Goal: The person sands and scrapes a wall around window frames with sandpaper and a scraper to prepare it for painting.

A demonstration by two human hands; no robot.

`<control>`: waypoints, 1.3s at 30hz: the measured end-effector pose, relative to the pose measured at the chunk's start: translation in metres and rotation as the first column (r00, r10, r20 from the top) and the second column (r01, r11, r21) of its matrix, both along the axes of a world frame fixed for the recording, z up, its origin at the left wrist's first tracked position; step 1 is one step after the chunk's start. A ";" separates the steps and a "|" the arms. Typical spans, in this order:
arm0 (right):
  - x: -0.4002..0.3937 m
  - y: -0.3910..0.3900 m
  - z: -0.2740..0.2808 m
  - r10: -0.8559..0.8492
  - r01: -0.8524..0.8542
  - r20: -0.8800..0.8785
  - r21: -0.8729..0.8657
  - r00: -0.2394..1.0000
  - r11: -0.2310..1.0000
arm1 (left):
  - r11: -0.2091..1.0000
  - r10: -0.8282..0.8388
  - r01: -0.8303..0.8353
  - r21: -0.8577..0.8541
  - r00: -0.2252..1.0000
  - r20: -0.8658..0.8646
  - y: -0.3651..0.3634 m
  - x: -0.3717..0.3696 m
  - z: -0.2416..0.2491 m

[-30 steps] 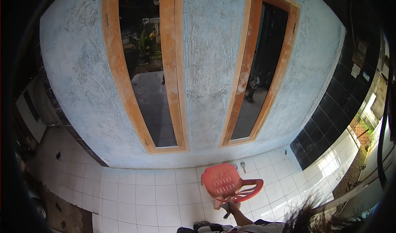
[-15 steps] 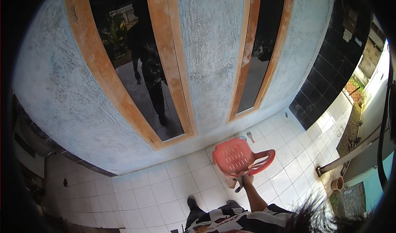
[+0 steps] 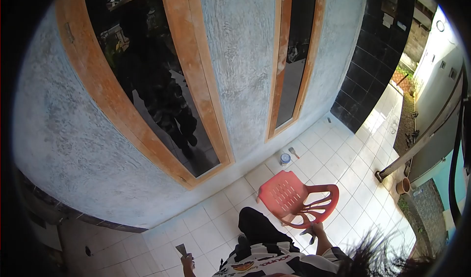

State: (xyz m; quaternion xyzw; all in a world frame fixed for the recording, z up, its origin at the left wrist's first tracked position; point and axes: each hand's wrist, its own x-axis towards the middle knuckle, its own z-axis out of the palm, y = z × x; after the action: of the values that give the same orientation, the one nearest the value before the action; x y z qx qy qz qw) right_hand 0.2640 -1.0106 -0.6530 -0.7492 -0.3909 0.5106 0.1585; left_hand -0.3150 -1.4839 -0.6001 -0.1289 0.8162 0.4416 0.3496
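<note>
A red plastic chair (image 3: 283, 193) with a slotted seat stands tilted in view on the tiled floor. My right hand (image 3: 318, 227) is closed at the chair's rim, at the side nearest me. A grey, flat piece (image 3: 308, 235) sticks out beneath that hand; what it is I cannot make out. Low in the view, my left hand (image 3: 188, 263) grips a putty knife (image 3: 181, 250), its wide grey blade pointing up and away from the chair. My bent knee (image 3: 260, 225) is between the two hands.
By the wall's foot are a small paint can (image 3: 285, 159) and a brush (image 3: 294, 152). A rough blue-white wall (image 3: 245, 71) holds two orange-framed windows (image 3: 196, 80). To the right are a black-tiled pillar (image 3: 370, 71), a slanted post (image 3: 407, 152) and a clay pot (image 3: 403, 185).
The chair has shifted along with my right hand, uncovering the paint can. My left hand with the putty knife has come into view, and my knee is raised. The camera view has turned.
</note>
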 end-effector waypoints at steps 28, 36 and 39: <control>0.079 0.132 -0.052 0.157 -0.131 0.060 -0.306 0.986 0.943 | 0.649 -0.291 0.732 -0.207 -0.012 -0.957 0.609 -0.076 0.341; 0.121 0.404 0.139 0.164 -0.095 0.113 -0.461 0.980 0.882 | 0.958 0.113 0.281 -0.067 -0.579 -0.807 0.749 -0.092 0.671; 0.079 0.478 0.218 0.202 -0.089 0.164 -0.523 0.966 0.848 | 0.981 -0.007 0.165 -0.100 -0.490 -0.872 0.770 -0.095 0.692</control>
State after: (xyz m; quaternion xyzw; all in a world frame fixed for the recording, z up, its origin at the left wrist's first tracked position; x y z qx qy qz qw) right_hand 0.3427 -0.5325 -0.4350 -0.7826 -0.3121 0.5233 -0.1278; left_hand -0.4102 -0.7142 0.0919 0.4002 0.7015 0.3405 -0.4815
